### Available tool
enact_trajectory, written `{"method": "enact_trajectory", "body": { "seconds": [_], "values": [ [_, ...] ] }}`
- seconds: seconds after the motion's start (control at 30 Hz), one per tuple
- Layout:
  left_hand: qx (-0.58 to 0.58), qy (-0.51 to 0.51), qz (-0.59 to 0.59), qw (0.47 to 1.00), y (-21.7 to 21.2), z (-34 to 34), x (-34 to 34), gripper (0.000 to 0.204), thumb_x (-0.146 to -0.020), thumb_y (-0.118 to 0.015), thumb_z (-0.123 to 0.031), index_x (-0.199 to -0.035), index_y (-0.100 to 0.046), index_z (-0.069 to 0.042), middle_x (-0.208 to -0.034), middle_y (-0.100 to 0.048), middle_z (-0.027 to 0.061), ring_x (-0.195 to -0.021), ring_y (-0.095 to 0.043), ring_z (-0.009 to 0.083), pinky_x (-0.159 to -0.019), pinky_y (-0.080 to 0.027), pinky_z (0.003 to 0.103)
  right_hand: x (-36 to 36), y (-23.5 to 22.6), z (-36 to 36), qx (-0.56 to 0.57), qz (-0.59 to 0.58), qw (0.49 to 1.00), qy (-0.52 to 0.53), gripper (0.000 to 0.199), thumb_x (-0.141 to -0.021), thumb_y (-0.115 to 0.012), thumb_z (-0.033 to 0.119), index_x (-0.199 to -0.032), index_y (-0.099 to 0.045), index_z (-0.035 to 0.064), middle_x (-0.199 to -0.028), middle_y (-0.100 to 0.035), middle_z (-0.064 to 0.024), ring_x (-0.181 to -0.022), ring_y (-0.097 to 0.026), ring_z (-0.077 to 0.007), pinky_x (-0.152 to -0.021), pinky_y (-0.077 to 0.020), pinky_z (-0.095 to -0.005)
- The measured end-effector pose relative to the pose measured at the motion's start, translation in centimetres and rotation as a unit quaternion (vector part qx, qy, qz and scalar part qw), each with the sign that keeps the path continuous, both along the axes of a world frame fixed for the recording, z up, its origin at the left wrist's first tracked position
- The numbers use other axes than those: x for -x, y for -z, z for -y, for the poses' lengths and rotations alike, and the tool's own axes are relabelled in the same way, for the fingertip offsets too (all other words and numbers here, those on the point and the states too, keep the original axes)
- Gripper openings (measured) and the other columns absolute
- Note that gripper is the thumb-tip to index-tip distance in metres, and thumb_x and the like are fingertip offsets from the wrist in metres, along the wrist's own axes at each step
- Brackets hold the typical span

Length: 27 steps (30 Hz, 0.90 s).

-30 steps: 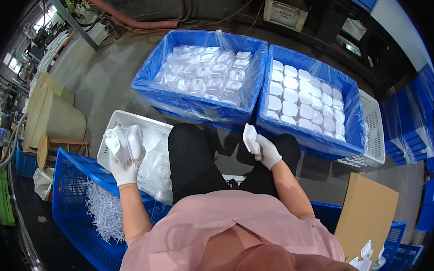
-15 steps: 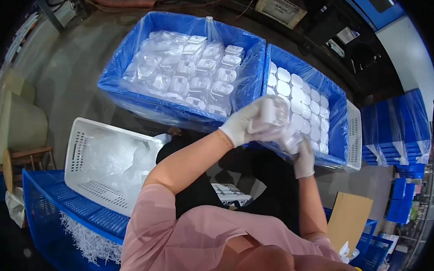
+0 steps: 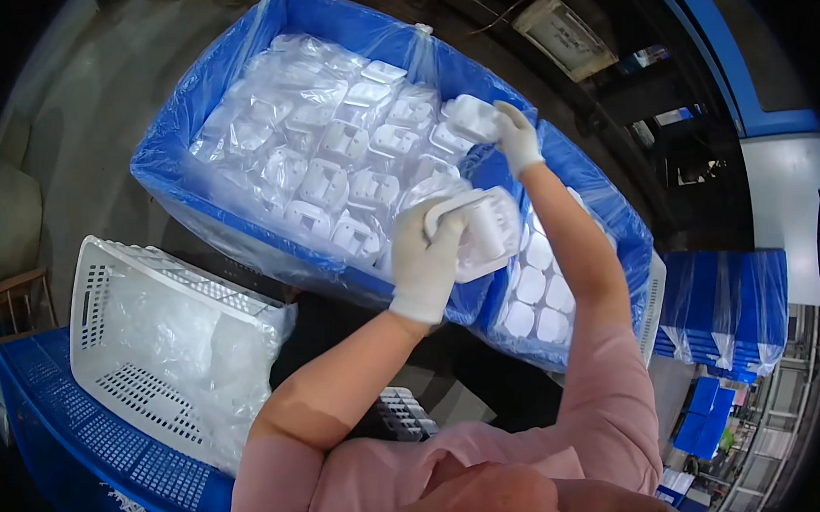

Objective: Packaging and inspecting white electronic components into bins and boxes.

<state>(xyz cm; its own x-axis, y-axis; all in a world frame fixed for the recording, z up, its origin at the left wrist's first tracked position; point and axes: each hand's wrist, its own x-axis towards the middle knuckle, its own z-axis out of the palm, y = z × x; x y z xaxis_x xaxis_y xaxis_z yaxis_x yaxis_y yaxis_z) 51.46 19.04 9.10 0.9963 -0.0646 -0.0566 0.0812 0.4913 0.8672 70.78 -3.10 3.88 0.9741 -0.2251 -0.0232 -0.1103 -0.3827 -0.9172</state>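
My left hand (image 3: pixel 426 264), in a white glove, grips a white plastic part (image 3: pixel 485 238) with a raised bar, over the near right corner of the left bin; one or several stacked pieces, I cannot tell. My right hand (image 3: pixel 519 141), also gloved, reaches to the far right of that bin, its fingers closed on another white plastic housing (image 3: pixel 471 119). Below it, rows of similar white plastic parts (image 3: pixel 344 141), some in clear film, fill the blue bin (image 3: pixel 201 77). The right blue bin (image 3: pixel 634 244) holds rows of rounded-square white parts (image 3: pixel 529 285), partly hidden by my right arm.
A white perforated basket (image 3: pixel 149 399) with clear plastic bags stands at the left on a blue crate (image 3: pixel 51 405). Stacked blue crates (image 3: pixel 728 304) wrapped in film are at the right. A pale framed box (image 3: pixel 565 33) lies at the far side.
My right hand has moved from beside my left hand up to the left bin's far right side, carrying a white plastic housing. My left hand keeps its white part. The view has shifted.
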Motion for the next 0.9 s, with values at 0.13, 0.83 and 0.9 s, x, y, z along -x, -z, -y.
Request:
{"method": "enact_trajectory", "body": {
  "seconds": [0.13, 0.83, 0.9],
  "values": [
    [0.02, -0.078, -0.181, 0.98, 1.6, -1.7, 1.3, 0.03, -0.091, -0.06, -0.021, -0.114, -0.06, -0.002, -0.104, -0.063, 0.0055, -0.092, -0.059, 0.0125, -0.081, -0.047, 0.026, -9.5, 7.6, -3.9, -0.048, -0.008, 0.998, 0.047, 0.033, -0.089, -0.052, 0.015, -0.118, -0.06, 0.0028, -0.107, -0.066, -0.0094, -0.092, -0.061, -0.0167, -0.08, -0.0483, -0.0267],
    [0.081, -0.135, -0.247, 0.956, 3.3, -1.8, -1.6, 0.028, -0.09, -0.061, -0.019, -0.111, -0.061, -0.002, -0.101, -0.064, 0.0034, -0.09, -0.058, 0.0086, -0.08, -0.046, 0.024, -17.1, 12.7, -4.2, 0.331, -0.089, 0.939, 0.012, 0.047, -0.084, -0.054, 0.032, -0.124, -0.058, 0.0086, -0.123, -0.06, -0.0166, -0.116, -0.055, -0.0314, -0.099, -0.0412, -0.0341],
    [0.079, -0.096, -0.248, 0.961, 2.7, -1.5, -1.6, 0.033, -0.091, -0.056, -0.017, -0.119, -0.058, 0.0, -0.108, -0.062, 0.0053, -0.094, -0.057, 0.0103, -0.084, -0.045, 0.025, -16.7, 12.0, -4.0, 0.354, -0.101, 0.93, -0.004, 0.055, -0.083, -0.058, 0.038, -0.129, -0.054, 0.0091, -0.128, -0.056, -0.0169, -0.12, -0.052, -0.0318, -0.102, -0.0392, -0.0343]
  ]
}}
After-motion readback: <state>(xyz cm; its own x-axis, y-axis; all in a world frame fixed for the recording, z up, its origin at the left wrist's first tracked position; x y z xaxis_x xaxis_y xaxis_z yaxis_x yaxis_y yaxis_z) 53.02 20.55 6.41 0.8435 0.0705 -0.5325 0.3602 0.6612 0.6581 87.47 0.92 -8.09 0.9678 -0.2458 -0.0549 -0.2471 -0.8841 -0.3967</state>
